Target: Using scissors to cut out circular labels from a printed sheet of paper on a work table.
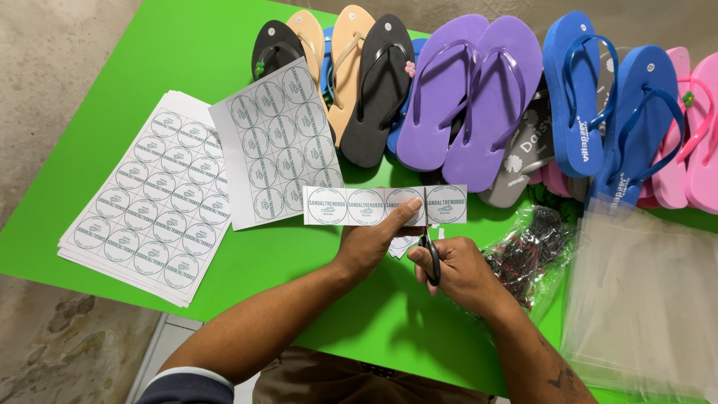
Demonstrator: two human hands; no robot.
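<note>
— The left hand [372,243] was what I picked up first on the feed: it was clamped on a strip of labels [385,205], thumb pressed across the front, holding it above the green table [224,45]. The right hand [458,271] was closed around scissors [429,258], blades up at the strip's lower edge.

— What looked risky to you?

— I judged the cut could wander into a printed circle, since the strip hung free beyond the thumb and might flex. The thumb also sat just beside the blades.

— And how did the strip lie?

— Its long axis ran left to right, flat face toward the camera, with a row of sandals [464,90] behind it and stacked sheets [153,198] to the left.
</note>
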